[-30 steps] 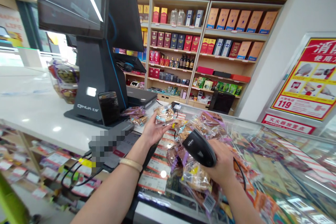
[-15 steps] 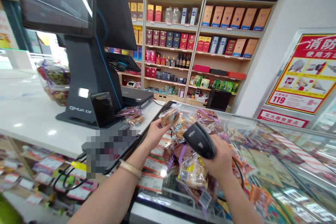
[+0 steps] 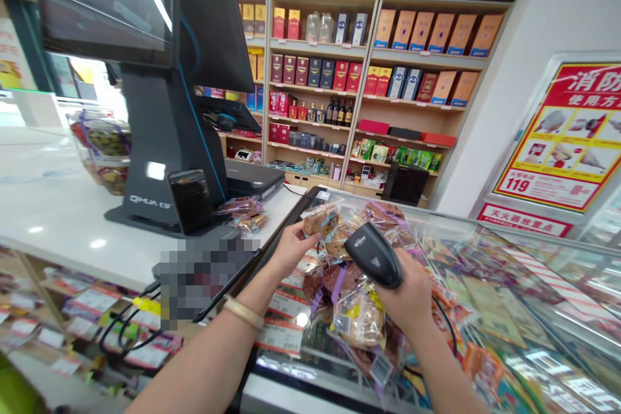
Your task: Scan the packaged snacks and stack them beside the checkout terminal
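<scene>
My left hand [image 3: 292, 247] is closed on a clear-wrapped pastry packet [image 3: 321, 220] and holds it up over a glass counter [image 3: 509, 310]. My right hand [image 3: 412, 301] grips a black barcode scanner [image 3: 376, 252], whose head points toward that packet. Its cable runs down past my wrist. Under both hands lies a heap of several similar wrapped pastry packets [image 3: 354, 317] with purple ties. A bracelet sits on my left wrist.
A black point-of-sale terminal [image 3: 165, 116] with two screens stands on the white counter [image 3: 63, 220] at left. A few wrapped snacks [image 3: 242, 212] lie beside its base. Shelves of boxed goods [image 3: 369, 77] fill the back wall. A red poster [image 3: 567, 142] hangs at right.
My left hand has brought the packet to the right, closer to the scanner. The scanner hand shifted slightly right. The camera swung a little to the right early on.
</scene>
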{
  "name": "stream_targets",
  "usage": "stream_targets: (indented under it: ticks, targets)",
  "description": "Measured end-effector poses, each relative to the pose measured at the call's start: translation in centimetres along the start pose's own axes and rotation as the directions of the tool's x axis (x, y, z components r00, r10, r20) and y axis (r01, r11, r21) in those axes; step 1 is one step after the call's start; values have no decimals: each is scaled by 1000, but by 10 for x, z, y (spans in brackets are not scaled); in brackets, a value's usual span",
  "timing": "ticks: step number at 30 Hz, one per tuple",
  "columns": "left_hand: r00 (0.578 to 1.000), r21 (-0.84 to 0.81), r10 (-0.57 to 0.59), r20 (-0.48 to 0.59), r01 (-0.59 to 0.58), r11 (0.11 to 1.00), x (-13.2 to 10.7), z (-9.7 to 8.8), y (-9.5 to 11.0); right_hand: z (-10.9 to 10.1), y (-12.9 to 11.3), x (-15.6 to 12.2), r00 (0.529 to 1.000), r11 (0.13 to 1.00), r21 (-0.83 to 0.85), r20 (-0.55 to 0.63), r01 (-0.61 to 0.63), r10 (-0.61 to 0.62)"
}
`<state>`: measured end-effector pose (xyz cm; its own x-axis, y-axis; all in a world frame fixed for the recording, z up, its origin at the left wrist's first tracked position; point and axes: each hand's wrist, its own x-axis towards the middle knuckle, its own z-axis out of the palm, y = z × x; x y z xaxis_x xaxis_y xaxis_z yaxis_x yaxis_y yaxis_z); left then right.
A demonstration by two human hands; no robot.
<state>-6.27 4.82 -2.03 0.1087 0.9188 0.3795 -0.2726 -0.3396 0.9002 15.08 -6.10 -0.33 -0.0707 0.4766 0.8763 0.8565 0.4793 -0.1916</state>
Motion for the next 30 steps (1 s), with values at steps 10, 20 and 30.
stream_targets:
  ticks: [10,20,30]
  targets:
    - [860,-487,-154,-487,-120,865,26,-20,17,1,4,-5,998,998,-16,1,58,-58]
    - [670,-495,-316,-671,-89,864,38,-52,21,2,13,-7,986,986,-21,2,165,-164]
    - [709,-466,-338,-620,15,885,32,-55,24,3,5,-6,995,995,-20,16,96,-96]
